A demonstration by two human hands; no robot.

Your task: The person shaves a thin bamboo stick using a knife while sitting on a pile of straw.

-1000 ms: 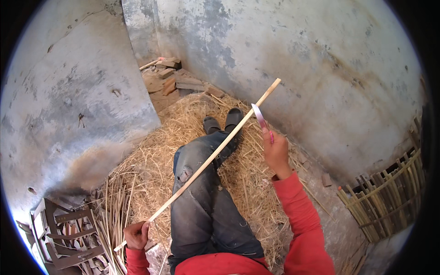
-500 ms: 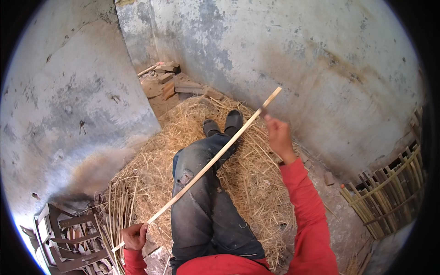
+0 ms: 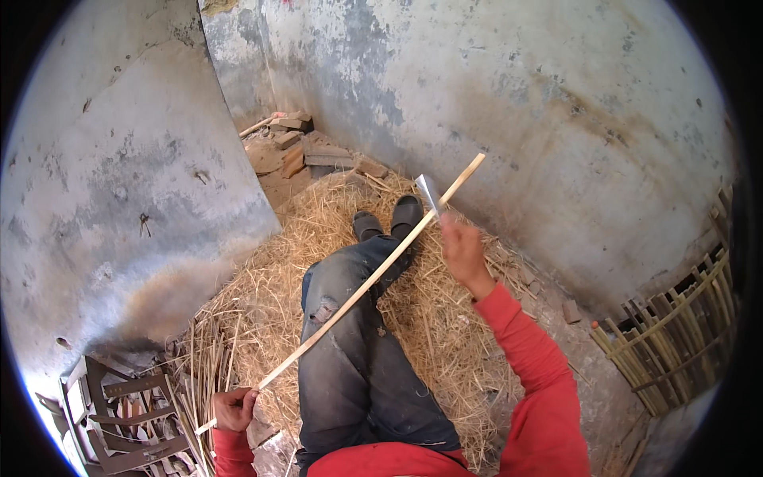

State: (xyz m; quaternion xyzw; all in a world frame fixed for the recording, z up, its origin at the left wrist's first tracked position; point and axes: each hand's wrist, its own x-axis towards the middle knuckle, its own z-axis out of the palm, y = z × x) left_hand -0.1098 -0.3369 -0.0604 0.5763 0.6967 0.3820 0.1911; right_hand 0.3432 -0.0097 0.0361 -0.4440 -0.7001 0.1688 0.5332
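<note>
A long, pale wooden or bamboo strip (image 3: 350, 303) runs slantwise across my legs, from the lower left to the upper right. My left hand (image 3: 234, 409) is closed around its near end, leaving a short stub poking out beyond the fist. Close to the strip's far end, my right hand (image 3: 466, 253) grips a knife by its handle, which the fingers mostly hide. The knife's broad, shiny blade (image 3: 427, 193) crosses the strip and points up and left. Whether the edge bites into the strip, I cannot tell.
Straw-like shavings (image 3: 445, 318) cover the floor around my legs (image 3: 350, 358) and slippers (image 3: 406, 211). Bricks (image 3: 296, 159) lie in the far corner by the walls. A dark wooden frame (image 3: 131, 417) stands at lower left, a slatted bamboo basket (image 3: 675, 334) at right.
My right hand has moved left and slightly nearer along the strip. The blade, blurred before, now shows its bright flat side. My left hand stays at the near end.
</note>
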